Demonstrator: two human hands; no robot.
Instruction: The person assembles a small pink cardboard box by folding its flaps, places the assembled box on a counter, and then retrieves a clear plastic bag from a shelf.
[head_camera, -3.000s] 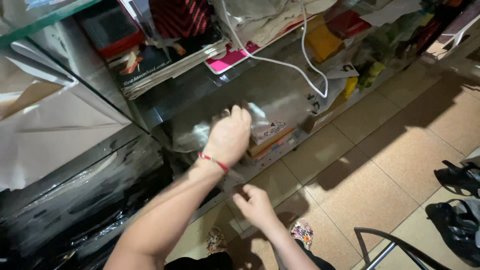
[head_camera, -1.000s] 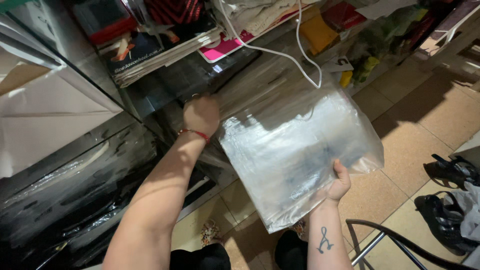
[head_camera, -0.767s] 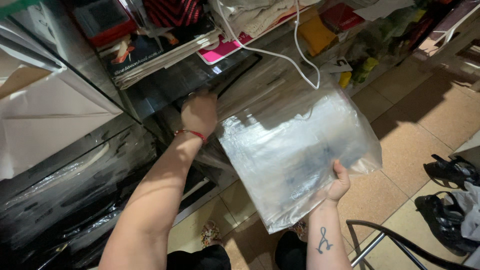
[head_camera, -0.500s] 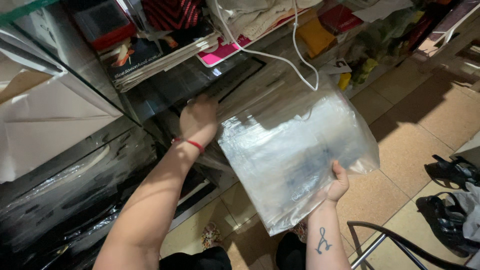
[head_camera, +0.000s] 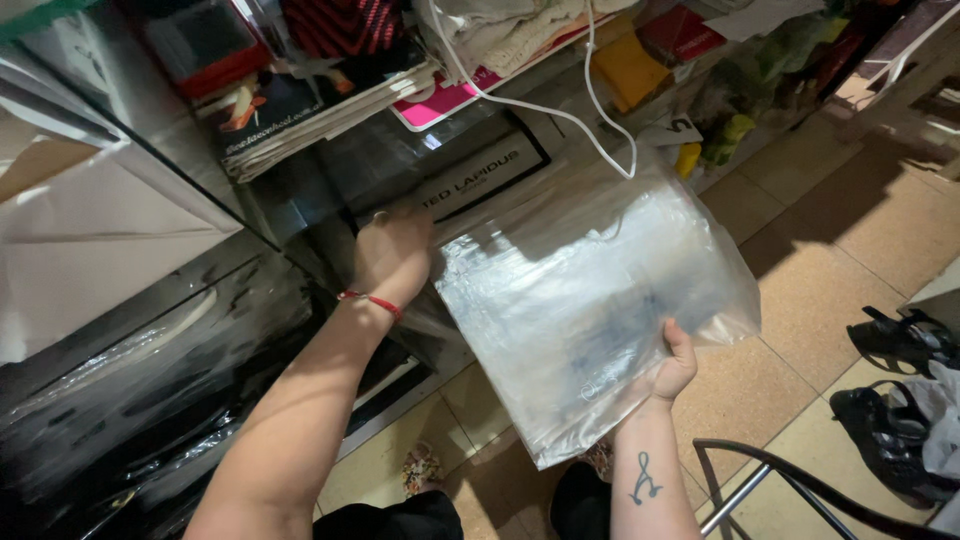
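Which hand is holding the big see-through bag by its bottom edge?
The right hand, the one with the small tattoo on its wrist, pinches the clear plastic bag low down. The left hand, with the red string bracelet, reaches behind the bag's upper corner.

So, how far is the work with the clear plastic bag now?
Done: the large clear plastic bag is out in front of the shelves. In hand: the right hand grips its lower edge, and the left hand is at its upper corner by the black box. I cannot tell whether anything remains.
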